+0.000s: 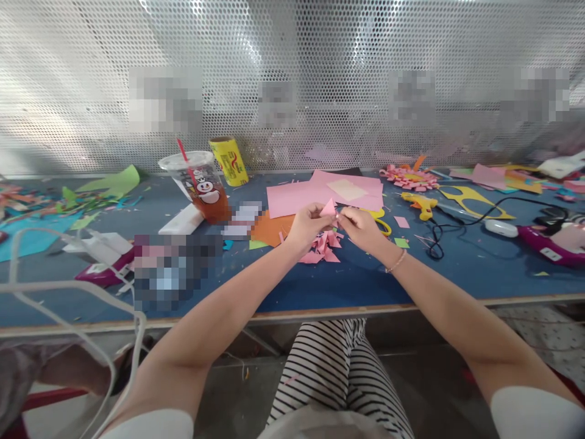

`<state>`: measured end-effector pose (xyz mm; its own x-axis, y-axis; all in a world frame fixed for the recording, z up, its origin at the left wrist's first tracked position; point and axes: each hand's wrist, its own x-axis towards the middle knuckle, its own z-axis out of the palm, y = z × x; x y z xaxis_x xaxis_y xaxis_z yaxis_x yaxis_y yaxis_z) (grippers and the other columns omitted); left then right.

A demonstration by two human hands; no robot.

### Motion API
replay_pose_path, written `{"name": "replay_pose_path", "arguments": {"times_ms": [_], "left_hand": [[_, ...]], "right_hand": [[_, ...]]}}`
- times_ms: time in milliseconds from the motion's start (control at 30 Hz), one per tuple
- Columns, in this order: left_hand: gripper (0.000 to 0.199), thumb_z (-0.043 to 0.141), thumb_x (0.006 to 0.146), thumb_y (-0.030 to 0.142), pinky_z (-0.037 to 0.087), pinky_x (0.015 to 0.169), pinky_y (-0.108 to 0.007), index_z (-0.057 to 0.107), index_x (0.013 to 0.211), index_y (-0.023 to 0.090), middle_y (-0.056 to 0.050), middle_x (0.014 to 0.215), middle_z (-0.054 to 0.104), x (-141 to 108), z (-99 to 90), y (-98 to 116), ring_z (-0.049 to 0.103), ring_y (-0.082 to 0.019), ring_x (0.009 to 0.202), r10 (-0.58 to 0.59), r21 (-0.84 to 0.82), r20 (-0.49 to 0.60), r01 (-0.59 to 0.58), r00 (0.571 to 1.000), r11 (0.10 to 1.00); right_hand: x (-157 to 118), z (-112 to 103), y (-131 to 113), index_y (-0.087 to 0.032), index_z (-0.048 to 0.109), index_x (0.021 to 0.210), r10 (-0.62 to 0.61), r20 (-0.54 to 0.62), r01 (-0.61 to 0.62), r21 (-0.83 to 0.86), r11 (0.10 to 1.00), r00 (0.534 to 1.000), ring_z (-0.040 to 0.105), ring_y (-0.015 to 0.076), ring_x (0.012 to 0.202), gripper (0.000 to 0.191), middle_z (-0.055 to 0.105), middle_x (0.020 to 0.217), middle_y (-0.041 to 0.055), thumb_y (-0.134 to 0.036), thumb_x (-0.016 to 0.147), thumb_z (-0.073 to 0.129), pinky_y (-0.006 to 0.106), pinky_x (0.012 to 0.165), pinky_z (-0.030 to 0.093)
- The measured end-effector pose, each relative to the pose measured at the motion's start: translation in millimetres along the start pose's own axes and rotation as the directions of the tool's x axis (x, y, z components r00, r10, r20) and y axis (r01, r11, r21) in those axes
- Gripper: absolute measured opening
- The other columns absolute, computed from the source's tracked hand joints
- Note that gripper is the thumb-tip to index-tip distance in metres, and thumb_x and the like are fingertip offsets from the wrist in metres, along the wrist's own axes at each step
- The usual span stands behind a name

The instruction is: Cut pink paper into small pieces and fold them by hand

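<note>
My left hand [307, 224] is closed on a small pink paper piece [328, 208], whose pointed tip sticks up above the fingers. Meeting it at the piece's right edge, my right hand [357, 224] pinches at the same paper. Below both hands lies a pile of pink paper scraps [325, 247] on the blue table. Yellow-handled scissors [384, 227] lie just behind my right hand, partly hidden by it. Large pink paper sheets [292, 196] are spread behind my hands, and an orange sheet [269, 228] shows beside the left one.
A cup of brown drink [212, 201] and a yellow can [231, 161] stand back left. To the right lie a yellow glue gun [423, 205] with a black cord [439, 235], a pink paper flower [409, 177] and a purple tool [546, 246]. A perforated metal panel [320, 49] rises behind.
</note>
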<state>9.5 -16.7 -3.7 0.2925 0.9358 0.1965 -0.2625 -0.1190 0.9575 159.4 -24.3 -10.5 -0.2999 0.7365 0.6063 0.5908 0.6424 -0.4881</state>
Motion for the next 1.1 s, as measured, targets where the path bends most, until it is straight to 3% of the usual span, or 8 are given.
{"name": "replay_pose_path", "arguments": {"times_ms": [167,367,633,800,900,1000,1100], "left_hand": [[0.022,0.071,0.057,0.019,0.046,0.061,-0.020,0.057,0.073,0.012,0.000,0.064,0.062,0.1,-1.3,0.8,0.058,-0.007,0.058,-0.028,0.015,-0.019,0.029,0.999,0.999],[0.024,0.072,0.058,0.021,0.047,0.059,-0.021,0.056,0.072,0.012,0.000,0.063,0.061,1.0,-2.0,0.1,0.059,-0.008,0.056,-0.069,-0.045,0.017,0.070,0.997,0.997],[0.023,0.072,0.059,0.022,0.048,0.064,-0.021,0.058,0.073,0.011,-0.002,0.068,0.062,2.1,-3.5,-1.6,0.060,-0.008,0.061,-0.067,-0.057,0.031,0.069,0.997,0.996],[0.024,0.073,0.059,0.022,0.049,0.065,-0.021,0.058,0.073,0.011,-0.001,0.068,0.061,2.1,-2.9,-2.0,0.060,-0.007,0.060,-0.072,-0.043,0.027,0.073,0.997,0.996],[0.024,0.072,0.059,0.022,0.049,0.061,-0.021,0.058,0.076,0.012,-0.001,0.067,0.062,1.0,-2.3,0.8,0.061,-0.008,0.059,-0.106,-0.041,0.041,0.108,0.993,0.993],[0.024,0.070,0.062,0.031,0.050,0.056,-0.023,0.055,0.072,0.014,0.000,0.060,0.060,1.4,-3.2,4.7,0.063,-0.013,0.057,-0.203,-0.137,0.063,0.210,0.977,0.968],[0.029,0.063,0.067,0.042,0.052,0.060,-0.026,0.055,0.066,0.014,-0.004,0.062,0.062,3.8,-6.2,5.5,0.064,-0.016,0.063,-0.294,-0.261,0.091,0.308,0.951,0.915]], "right_hand": [[0.3,1.3,2.4,-0.018,0.043,0.057,0.011,-0.020,-0.010,0.025,1.000,1.000,0.037,0.0088,0.049,0.024,0.041,0.052,-0.0032,-0.024,0.081,0.042,0.024,0.049,0.026],[0.2,0.9,1.2,-0.018,0.041,0.057,0.127,0.010,-0.125,0.269,0.955,0.992,0.032,0.0065,0.047,0.023,0.036,0.052,-0.0049,-0.026,0.078,0.045,0.021,0.046,0.026],[1.1,-6.1,5.0,-0.017,0.046,0.062,0.163,0.054,-0.168,0.488,0.856,0.985,0.047,0.0091,0.050,0.033,0.048,0.057,-0.0014,-0.036,0.086,0.035,0.024,0.051,0.039],[0.4,-5.5,6.8,-0.018,0.044,0.061,0.082,0.021,-0.085,0.218,0.972,0.996,0.041,0.0091,0.051,0.029,0.042,0.054,-0.0031,-0.035,0.085,0.041,0.023,0.049,0.032],[0.8,-5.3,5.4,-0.019,0.041,0.060,0.018,0.005,-0.018,0.083,0.996,1.000,0.037,0.0088,0.049,0.027,0.038,0.053,-0.0039,-0.028,0.085,0.042,0.023,0.048,0.028],[0.9,-9.0,6.9,-0.019,0.043,0.063,-0.106,-0.014,0.106,-0.014,0.994,0.994,0.040,0.0097,0.053,0.024,0.042,0.057,-0.0025,-0.025,0.086,0.041,0.024,0.051,0.033],[-0.1,-16.3,12.5,-0.018,0.053,0.075,-0.283,0.034,0.285,-0.136,0.949,0.958,0.051,0.0138,0.069,0.019,0.055,0.073,0.0032,-0.026,0.087,0.040,0.028,0.065,0.043]]}}
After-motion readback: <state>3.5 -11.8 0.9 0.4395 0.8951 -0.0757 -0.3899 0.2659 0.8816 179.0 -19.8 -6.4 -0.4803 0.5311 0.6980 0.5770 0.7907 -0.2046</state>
